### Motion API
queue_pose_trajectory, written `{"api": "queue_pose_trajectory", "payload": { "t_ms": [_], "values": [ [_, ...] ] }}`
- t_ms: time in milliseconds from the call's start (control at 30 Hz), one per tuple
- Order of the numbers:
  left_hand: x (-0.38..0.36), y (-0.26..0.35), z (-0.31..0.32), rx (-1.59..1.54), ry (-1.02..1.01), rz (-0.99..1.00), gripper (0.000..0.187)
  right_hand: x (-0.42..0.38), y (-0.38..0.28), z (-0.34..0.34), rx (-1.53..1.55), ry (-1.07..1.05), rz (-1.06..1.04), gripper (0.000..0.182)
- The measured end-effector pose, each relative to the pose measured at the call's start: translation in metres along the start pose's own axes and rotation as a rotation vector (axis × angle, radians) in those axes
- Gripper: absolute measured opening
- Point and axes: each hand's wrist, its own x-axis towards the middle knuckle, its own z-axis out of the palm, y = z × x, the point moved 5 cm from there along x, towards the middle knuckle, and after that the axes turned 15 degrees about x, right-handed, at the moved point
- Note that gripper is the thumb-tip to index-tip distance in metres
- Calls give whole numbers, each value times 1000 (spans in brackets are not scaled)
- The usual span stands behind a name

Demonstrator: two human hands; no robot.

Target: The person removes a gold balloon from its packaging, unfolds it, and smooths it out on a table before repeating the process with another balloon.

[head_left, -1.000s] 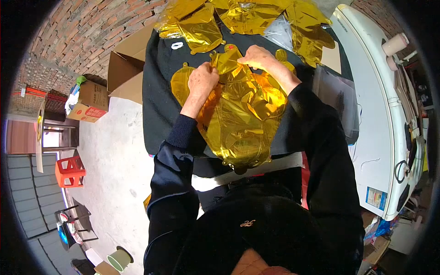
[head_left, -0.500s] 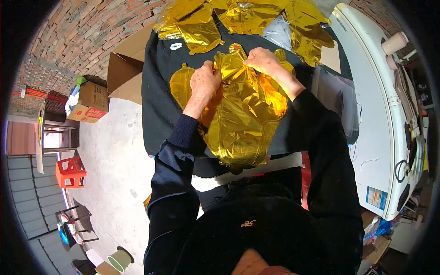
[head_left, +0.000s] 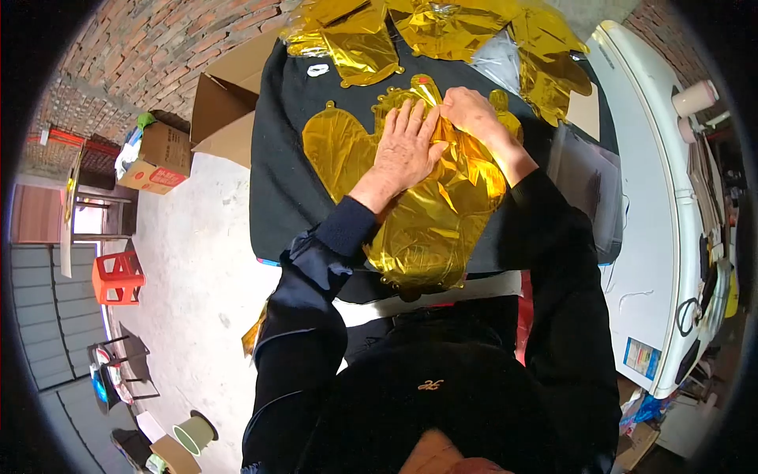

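A: Fingers [head_left: 414,126] of the left hand [head_left: 404,150] lie spread and flat, palm down, pressing on the gold foil balloon [head_left: 430,197]. No pinch on that side.

B: And the right hand [head_left: 471,112]?

A: Its fingers are curled down onto the balloon's upper edge, just beside the left fingertips, the 2 hands touching. They appear to grip the foil there, but whether it is a true pinch I cannot tell; the fingertips are hidden under the knuckles.

B: Position of the balloon?

A: Lying flat and crumpled on the black cloth [head_left: 276,174] that covers the desk, directly in front of the person. Its near end reaches the desk's front edge. A smoother gold lobe [head_left: 335,150] shows to the left of the left hand, flat on the cloth.

B: Other items on the desk?

A: A heap of more gold foil balloons [head_left: 442,31] along the far edge, well apart from the hands. A small white ring-shaped piece [head_left: 318,69] sits on the cloth near that heap.

B: Surroundings?

A: An open cardboard box [head_left: 225,110] stands against the desk's left side. A white appliance [head_left: 655,205] stands to the right. An orange stool [head_left: 118,278] stands on the concrete floor, far left. Both sleeves are dark.
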Motion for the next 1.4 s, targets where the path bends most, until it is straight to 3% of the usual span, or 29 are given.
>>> {"api": "queue_pose_trajectory", "payload": {
  "t_ms": [167, 267, 333, 367, 467, 500, 600, 633, 1067, 1400],
  "values": [
    [-5, 2, 9, 60, -66, -43, 71, -2, 2, 5, -21, 46, -168, 33],
    [-5, 1, 9, 71, -102, -58, 71, -4, 9, 9, 84, 133, -204, 24],
    [-4, 1, 10, 87, -116, -59, 70, -18, 0, 3, 14, 282, -392, 23],
    [-4, 2, 11, 88, -119, -59, 70, -29, -5, 0, -23, 356, -486, 24],
    [-6, 1, 12, 89, -125, -58, 70, -57, -12, 5, -198, 302, -664, 34],
    [-6, 1, 13, 91, -122, -58, 70, -60, -5, 12, -302, 231, -719, 46],
    [-5, 1, 11, 92, -102, -56, 70, -74, 2, 16, -390, 229, -742, 56],
    [-5, 2, 10, 94, -105, -55, 70, -70, 9, 17, -411, 133, -616, 65],
    [-5, 3, 10, 146, -122, -46, 69, -34, -6, 15, -421, 103, -609, 60],
    [-6, 1, 11, 155, -154, -35, 64, -92, 4, 5, -363, 124, -737, 40]
  ]
}}
